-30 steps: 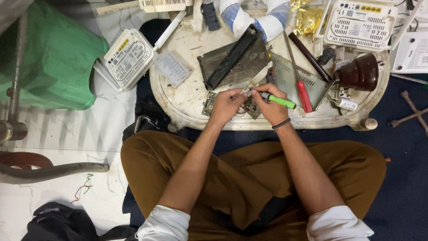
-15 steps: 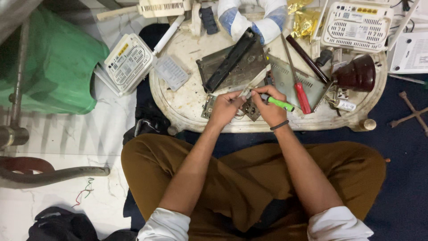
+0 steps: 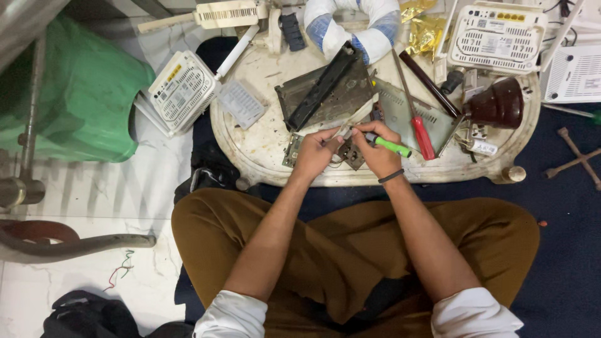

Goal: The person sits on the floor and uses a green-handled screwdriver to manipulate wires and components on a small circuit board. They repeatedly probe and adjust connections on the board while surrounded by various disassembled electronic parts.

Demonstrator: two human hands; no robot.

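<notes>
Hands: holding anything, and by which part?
Right hand grips a green-handled tool near its front end, the handle sticking out to the right. Left hand pinches a small part at the tool's tip; which part is unclear.

Showing on and around tabletop (image 3: pixel 263 156): white routers, 3 (image 3: pixel 183 91) (image 3: pixel 498 28) (image 3: pixel 576 72); screwdrivers, 2 — green-handled (image 3: pixel 389 146), red-handled (image 3: pixel 421 134); hands working, 2 (image 3: pixel 313 153) (image 3: pixel 375 150).

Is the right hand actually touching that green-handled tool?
Touching. The head view shows the right hand wrapped around the green-handled tool, its green end sticking out past the fingers.
</notes>
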